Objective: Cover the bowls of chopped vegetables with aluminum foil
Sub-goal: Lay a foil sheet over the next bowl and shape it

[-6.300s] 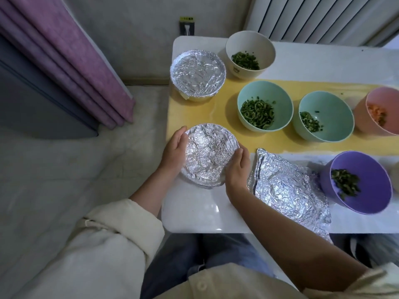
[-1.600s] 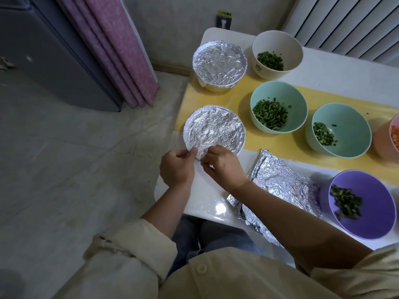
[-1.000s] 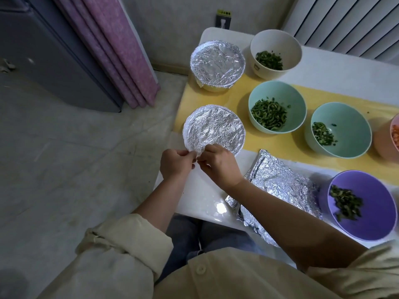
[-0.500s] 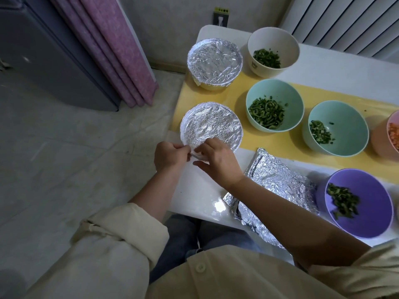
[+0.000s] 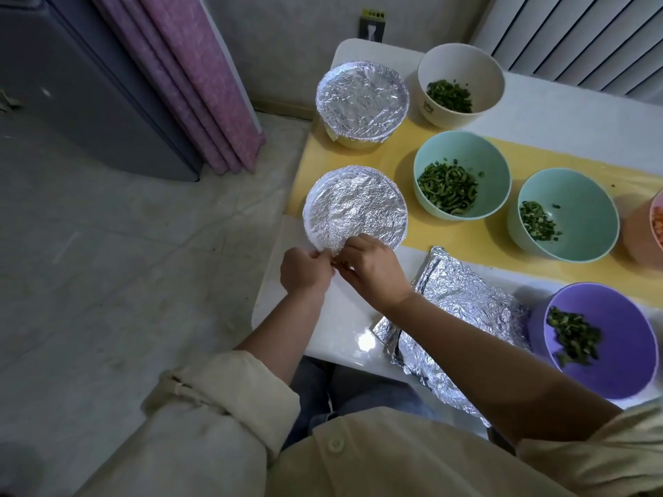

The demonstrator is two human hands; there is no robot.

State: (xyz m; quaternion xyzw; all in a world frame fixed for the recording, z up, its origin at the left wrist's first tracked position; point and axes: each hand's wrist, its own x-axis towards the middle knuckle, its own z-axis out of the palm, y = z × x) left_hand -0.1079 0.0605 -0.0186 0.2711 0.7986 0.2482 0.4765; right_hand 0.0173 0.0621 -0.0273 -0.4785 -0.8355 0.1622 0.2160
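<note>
Foil sheets [image 5: 462, 306] lie right of covered bowl [image 5: 355, 206]

A mauve curtain [image 5: 186, 77] hangs against a dark grey cabinet [image 5: 71, 84] at left, above a pale marbled floor [image 5: 107, 263]. A socket [image 5: 372, 28] sits on the grey textured wall [image 5: 297, 41]; white ribbed panelling [image 5: 574, 34] rises behind the glossy white table [image 5: 333, 317]

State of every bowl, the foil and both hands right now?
Far bowl: foil-covered.
Near bowl: foil-covered.
Cream bowl: uncovered.
Left mint bowl: uncovered.
Right mint bowl: uncovered.
Purple bowl: uncovered.
Pink bowl: uncovered, partly out of frame.
Spare foil: crumpled, lying loose.
Left hand: pinches near bowl's foil edge.
Right hand: pinches same edge.
</note>
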